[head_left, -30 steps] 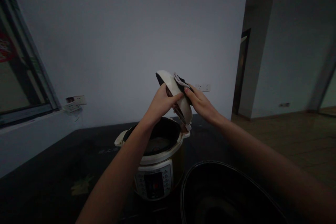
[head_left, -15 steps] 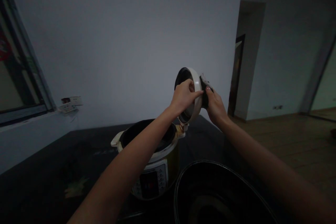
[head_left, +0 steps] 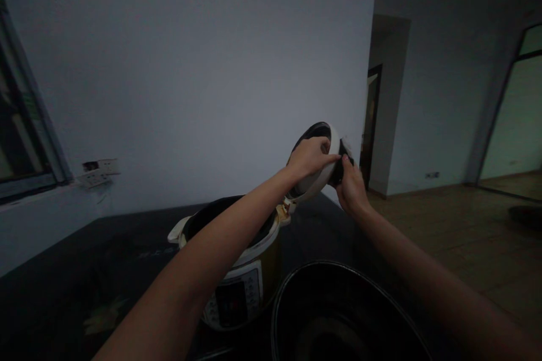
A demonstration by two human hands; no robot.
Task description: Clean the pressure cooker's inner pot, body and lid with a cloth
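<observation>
The left hand pinches the white edge of the lid, thumb outside and other fingers inside. The right hand grips the dark part at the lid's back, but some fingers are hidden. The lid is tipped up between the 2 hands. The open pot sits below the left fingers. A big black pan is below the right fingers.

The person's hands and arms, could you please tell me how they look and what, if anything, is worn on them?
The left hand and right hand wear no gloves, and no rings can be made out. The left arm and right arm show no sleeves, watch or bracelet.
</observation>
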